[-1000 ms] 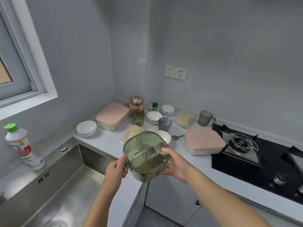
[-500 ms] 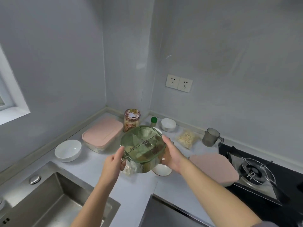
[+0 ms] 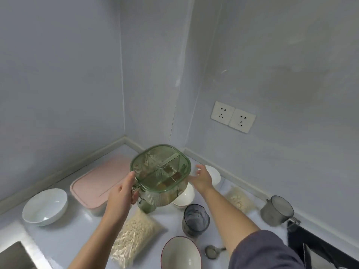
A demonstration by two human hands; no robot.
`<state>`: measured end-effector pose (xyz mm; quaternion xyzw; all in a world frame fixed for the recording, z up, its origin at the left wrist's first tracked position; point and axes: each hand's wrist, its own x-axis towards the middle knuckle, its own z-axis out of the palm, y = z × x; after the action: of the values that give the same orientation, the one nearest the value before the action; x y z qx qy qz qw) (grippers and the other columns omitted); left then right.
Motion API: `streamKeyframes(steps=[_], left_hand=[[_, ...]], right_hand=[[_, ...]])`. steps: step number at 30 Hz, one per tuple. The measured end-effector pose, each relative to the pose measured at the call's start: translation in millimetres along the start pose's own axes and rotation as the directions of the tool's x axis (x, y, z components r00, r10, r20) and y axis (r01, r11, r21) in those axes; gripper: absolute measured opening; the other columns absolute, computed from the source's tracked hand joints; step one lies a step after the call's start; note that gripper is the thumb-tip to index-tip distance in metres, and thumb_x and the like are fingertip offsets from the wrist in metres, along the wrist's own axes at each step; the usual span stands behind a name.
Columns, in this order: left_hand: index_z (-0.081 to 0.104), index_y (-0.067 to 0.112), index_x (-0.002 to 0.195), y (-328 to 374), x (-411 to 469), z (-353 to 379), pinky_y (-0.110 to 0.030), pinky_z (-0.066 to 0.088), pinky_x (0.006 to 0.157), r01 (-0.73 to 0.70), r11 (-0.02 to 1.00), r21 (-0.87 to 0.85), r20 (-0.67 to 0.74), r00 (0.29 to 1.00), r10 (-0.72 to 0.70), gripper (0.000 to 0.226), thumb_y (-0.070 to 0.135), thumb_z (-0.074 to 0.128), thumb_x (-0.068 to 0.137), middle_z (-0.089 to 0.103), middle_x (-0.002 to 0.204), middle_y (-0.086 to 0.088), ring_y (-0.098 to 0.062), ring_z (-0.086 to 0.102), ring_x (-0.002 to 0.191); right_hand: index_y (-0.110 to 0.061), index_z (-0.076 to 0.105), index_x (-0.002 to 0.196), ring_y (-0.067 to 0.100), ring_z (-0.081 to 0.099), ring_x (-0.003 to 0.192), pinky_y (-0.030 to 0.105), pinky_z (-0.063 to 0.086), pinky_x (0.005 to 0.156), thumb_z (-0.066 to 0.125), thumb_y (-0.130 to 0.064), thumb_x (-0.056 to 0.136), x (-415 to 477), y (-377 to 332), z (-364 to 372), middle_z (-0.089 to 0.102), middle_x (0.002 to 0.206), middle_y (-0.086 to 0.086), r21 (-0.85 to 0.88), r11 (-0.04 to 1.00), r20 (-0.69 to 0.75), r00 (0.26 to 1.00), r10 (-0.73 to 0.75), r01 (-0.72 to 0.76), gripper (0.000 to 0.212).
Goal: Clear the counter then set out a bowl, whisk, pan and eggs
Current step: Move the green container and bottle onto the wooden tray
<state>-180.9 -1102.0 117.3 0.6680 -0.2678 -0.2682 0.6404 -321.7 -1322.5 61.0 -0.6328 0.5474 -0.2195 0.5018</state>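
Forward reaches the left hand, fingers curled on the left edge of the green container, lid tilted toward the camera; the right hand just beside it, fingers spread, holds nothing.

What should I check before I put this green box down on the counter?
1. Left hand grip on the green box: ok, fingers curled at its latch side.
2. Right hand support: not ok, it is open beside the box, not gripping.
3. Lid seated: ok; whether it is latched, cannot tell.
4. Spot straight below: cannot tell, the box hides it.
5. Neighbours: not ok, a white bowl and a grey tumbler stand close underneath.
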Motion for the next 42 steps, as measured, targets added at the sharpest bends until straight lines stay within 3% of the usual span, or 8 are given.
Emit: streamKeyframes(steps=[6, 9, 10, 11, 12, 17, 31, 42], left_hand=[[0.049, 0.005, 0.057, -0.2, 35.2, 22.9, -0.004, 0.042, 0.048, 0.036, 0.999, 0.003, -0.103, 0.994, -0.035, 0.052, 0.032, 0.039, 0.1, 0.041, 0.059, -0.008, -0.006, 0.038, 0.037], [0.053, -0.022, 0.075, 1.1, 45.4, 29.3, -0.019, 0.047, 0.074, 0.062, 0.998, -0.019, -0.139, 0.988, -0.064, 0.062, 0.033, 0.039, 0.1, 0.048, 0.059, -0.012, -0.029, 0.06, 0.078], [0.056, -0.019, 0.072, 1.0, 48.3, 31.3, -0.016, 0.041, 0.078, 0.068, 0.997, -0.02, -0.144, 0.987, -0.07, 0.062, 0.034, 0.039, 0.1, 0.049, 0.06, -0.015, -0.032, 0.059, 0.06], [0.057, -0.006, 0.062, 0.3, 51.1, 33.0, -0.018, 0.051, 0.052, 0.061, 0.998, -0.022, -0.156, 0.986, -0.064, 0.058, 0.033, 0.039, 0.1, 0.048, 0.059, -0.013, -0.012, 0.044, 0.049], [0.052, 0.007, 0.056, -0.6, 52.4, 34.1, -0.005, 0.033, 0.043, 0.049, 0.999, -0.021, -0.167, 0.985, -0.052, 0.053, 0.033, 0.039, 0.1, 0.045, 0.058, -0.007, -0.011, 0.048, 0.046], [0.043, 0.011, 0.056, -4.5, 50.0, 30.5, -0.004, 0.037, 0.046, 0.059, 0.998, 0.004, -0.18, 0.982, -0.057, 0.051, 0.034, 0.038, 0.1, 0.035, 0.066, -0.014, -0.014, 0.032, 0.051], [0.04, 0.014, 0.056, 39.7, -58.8, -5.7, -0.005, 0.035, 0.044, -0.065, 0.996, -0.064, -0.054, 0.997, 0.061, 0.049, 0.032, 0.038, 0.101, 0.031, 0.06, -0.011, -0.005, 0.03, 0.039], [0.037, 0.011, 0.071, 55.0, -186.2, -46.8, -0.02, 0.032, 0.047, -0.075, 0.995, -0.06, 0.131, 0.988, 0.083, 0.045, 0.053, 0.045, 0.087, 0.031, 0.065, -0.012, -0.018, 0.026, 0.051]], right_hand=[[-0.024, 0.039, 0.138, 0.023, 0.057, 0.115, 0.035, 0.049, 0.095, 0.076, -0.022, 0.074, 91.7, 27.1, 18.1, 0.057, 0.13, 0.003, -0.343, 0.933, 0.114, 0.991, -0.076, 0.111, 0.074], [-0.026, 0.049, 0.12, 0.02, 0.064, 0.098, 0.042, 0.056, 0.084, 0.076, -0.027, 0.068, 119.1, 45.6, 26.8, 0.066, 0.107, -0.003, -0.381, 0.916, 0.127, 0.989, -0.08, 0.123, 0.058], [-0.024, 0.052, 0.109, 0.02, 0.064, 0.091, 0.042, 0.057, 0.079, 0.075, -0.027, 0.067, 122.2, 48.1, 28.9, 0.066, 0.099, -0.003, -0.382, 0.915, 0.132, 0.987, -0.087, 0.132, 0.048], [-0.022, 0.053, 0.1, 0.022, 0.064, 0.086, 0.04, 0.057, 0.074, 0.075, -0.024, 0.067, 122.2, 47.8, 30.5, 0.065, 0.092, -0.001, -0.376, 0.916, 0.135, 0.986, -0.094, 0.138, 0.04], [-0.019, 0.053, 0.094, 0.024, 0.063, 0.083, 0.039, 0.056, 0.071, 0.075, -0.022, 0.067, 119.9, 46.6, 30.1, 0.064, 0.088, 0.001, -0.366, 0.919, 0.128, 0.986, -0.103, 0.144, 0.035], [-0.006, 0.055, 0.093, 0.023, 0.057, 0.077, 0.029, 0.046, 0.061, 0.066, -0.004, 0.07, 95.5, 23.4, 9.0, 0.062, 0.084, 0.005, -0.259, 0.953, 0.039, 0.988, -0.152, 0.156, 0.026], [-0.021, 0.061, 0.098, 0.009, 0.055, 0.066, 0.018, 0.043, 0.06, 0.077, -0.019, 0.075, -122.0, -31.2, -82.2, 0.065, 0.085, -0.007, -0.184, 0.89, -0.194, 0.872, -0.449, 0.418, 0.028], [-0.025, 0.061, 0.104, -0.001, 0.061, 0.091, 0.015, 0.045, 0.075, 0.077, -0.016, 0.078, -303.8, 8.0, -99.8, 0.067, 0.096, -0.015, -0.119, 0.87, -0.315, 0.813, -0.49, 0.478, 0.032]])
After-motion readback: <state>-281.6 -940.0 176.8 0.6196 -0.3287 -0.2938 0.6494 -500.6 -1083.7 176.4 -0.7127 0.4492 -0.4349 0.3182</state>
